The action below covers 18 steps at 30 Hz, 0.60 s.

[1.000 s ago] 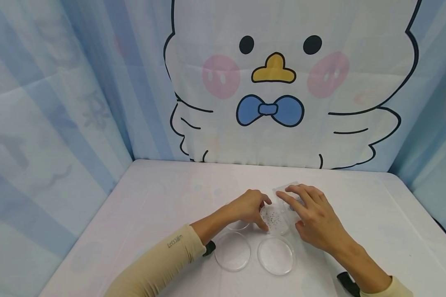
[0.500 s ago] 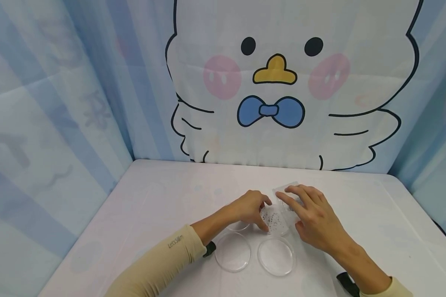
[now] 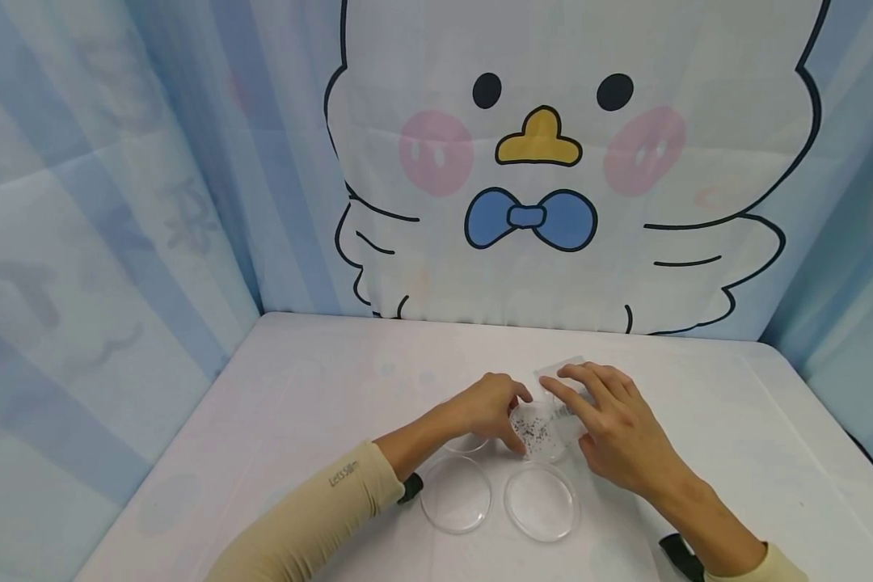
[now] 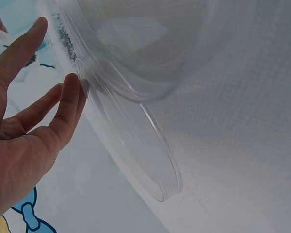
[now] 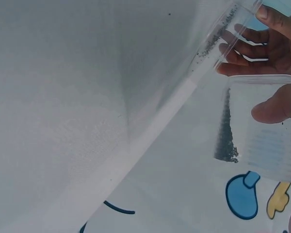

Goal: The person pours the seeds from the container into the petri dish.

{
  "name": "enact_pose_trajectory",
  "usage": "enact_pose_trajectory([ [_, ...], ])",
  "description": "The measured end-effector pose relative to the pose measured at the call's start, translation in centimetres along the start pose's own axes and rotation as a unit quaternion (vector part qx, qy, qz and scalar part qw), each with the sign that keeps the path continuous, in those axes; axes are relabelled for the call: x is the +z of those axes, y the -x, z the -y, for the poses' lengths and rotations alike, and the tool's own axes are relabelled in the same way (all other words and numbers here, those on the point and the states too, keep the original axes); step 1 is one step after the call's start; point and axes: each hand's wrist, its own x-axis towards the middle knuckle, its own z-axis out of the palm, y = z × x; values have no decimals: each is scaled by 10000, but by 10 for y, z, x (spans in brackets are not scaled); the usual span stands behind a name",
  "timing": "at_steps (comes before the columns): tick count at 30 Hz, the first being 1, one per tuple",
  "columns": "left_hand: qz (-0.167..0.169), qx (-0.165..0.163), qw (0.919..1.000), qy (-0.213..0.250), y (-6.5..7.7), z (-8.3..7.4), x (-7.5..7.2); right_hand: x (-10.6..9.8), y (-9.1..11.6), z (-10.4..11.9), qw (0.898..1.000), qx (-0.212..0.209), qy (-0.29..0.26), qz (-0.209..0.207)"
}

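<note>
Plastic, clear and round, the shallow dish [image 3: 553,449] is lying at three o'clock from the left hand [image 3: 489,406], the nearer one, whose fingers are gripping its rim; being round, it is showing no long axis. At its one o'clock, the right hand [image 3: 618,428] is pinching a flat, transparent plastic bag [image 5: 262,141]. Dark specks [image 3: 531,431] are dotting the dish; dark grains [image 5: 226,143] are lining the bag's side.

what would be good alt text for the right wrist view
The right hand holds a clear bag with dark grains bunched at one end. Beyond it, the left hand is at the rim of a clear dish of scattered specks on a pale table; behind, a curtain shows a blue bow.
</note>
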Motion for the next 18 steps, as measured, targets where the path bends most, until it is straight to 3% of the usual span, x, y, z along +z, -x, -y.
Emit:
enact_pose_trajectory([
  [18,-3,32,10000,15,0,1,0,0,-1,0,10000,-72,-35,-31],
])
